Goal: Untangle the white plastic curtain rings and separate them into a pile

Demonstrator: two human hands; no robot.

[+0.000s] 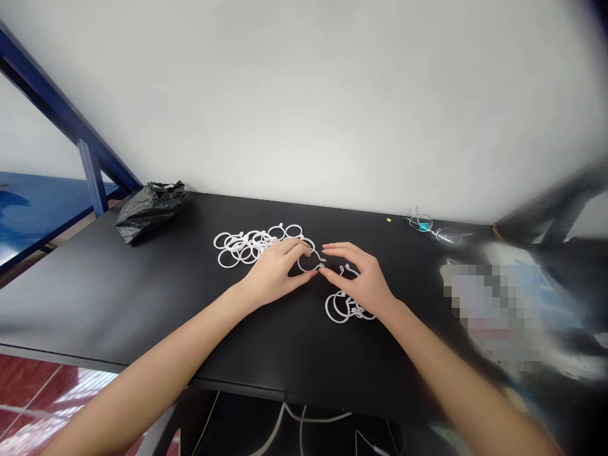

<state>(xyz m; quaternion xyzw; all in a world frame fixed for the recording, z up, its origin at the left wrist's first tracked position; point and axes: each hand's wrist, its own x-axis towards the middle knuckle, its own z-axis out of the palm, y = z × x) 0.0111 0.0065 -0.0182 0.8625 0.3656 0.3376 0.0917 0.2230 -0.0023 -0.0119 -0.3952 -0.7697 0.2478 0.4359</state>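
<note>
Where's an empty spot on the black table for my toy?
Bare table shows front left, between black bag, ring pile and left hand. Another patch: between right hand and glasses. Crowded in the middle, where both hands pinch one ring beside a small bunch.

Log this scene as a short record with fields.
Left hand: pinches one white ring
Right hand: pinches the same ring
Large pile: white rings, beyond the left hand
Small pile: rings partly under the right hand
Bag: black, far left of the table
Glasses: far right, by the wall
</note>
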